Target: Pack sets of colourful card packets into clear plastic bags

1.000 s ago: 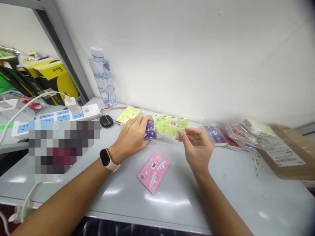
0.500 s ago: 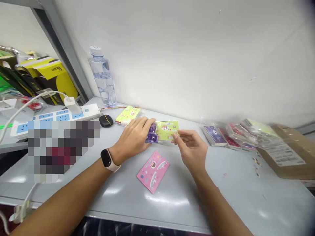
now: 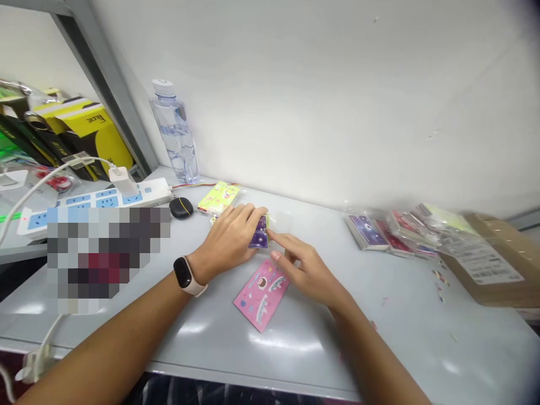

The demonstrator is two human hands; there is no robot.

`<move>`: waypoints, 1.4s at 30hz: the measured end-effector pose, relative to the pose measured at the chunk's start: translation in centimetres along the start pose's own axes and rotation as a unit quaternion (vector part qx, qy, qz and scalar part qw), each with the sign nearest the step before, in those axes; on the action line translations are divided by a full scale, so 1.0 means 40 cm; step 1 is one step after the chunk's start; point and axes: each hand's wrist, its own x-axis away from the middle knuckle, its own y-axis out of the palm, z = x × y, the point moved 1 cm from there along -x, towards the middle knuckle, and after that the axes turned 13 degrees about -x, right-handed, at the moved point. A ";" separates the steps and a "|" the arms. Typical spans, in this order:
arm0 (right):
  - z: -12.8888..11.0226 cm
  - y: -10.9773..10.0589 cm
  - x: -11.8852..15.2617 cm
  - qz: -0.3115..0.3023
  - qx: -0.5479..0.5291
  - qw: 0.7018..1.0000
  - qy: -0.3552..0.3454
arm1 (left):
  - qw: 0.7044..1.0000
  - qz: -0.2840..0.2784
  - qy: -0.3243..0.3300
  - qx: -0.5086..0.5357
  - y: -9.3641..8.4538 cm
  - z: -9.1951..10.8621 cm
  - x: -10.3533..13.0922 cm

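Note:
My left hand (image 3: 236, 239), with a pale-banded watch on its wrist, is closed over a purple card pack (image 3: 259, 241) with star prints and covers much of it. A thin green edge shows at the pack's right side, and clear plastic film (image 3: 282, 224) sticks out there. My right hand (image 3: 307, 267) has its fingers apart, the index fingertip against the pack's right edge. Below it, a pink booklet (image 3: 260, 298) with cartoon prints lies on the table, its upper right corner partly under the right hand.
Behind the left hand lies a green card pack (image 3: 219, 197), near a black case (image 3: 181, 207), a water bottle (image 3: 175, 135) and a power strip (image 3: 97, 202). Wrapped packs (image 3: 367, 232) and a cardboard box (image 3: 485, 275) stand at the right. A wall (image 3: 316, 112) closes the back.
The green card between my hands has slid left into or under the purple pack, leaving only its edge visible. My right hand moved left and released its pinch; the left stays put.

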 end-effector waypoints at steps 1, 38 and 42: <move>0.001 0.001 0.001 -0.003 -0.006 1.000 0.004 | 1.000 0.002 0.001 0.001 0.001 0.000 0.000; -0.008 0.041 0.009 0.120 0.086 0.967 -0.207 | 0.990 0.095 -0.013 0.103 -0.001 -0.008 0.001; -0.005 0.042 0.011 0.109 0.083 0.970 -0.199 | 0.988 0.115 0.002 0.101 0.000 -0.005 0.004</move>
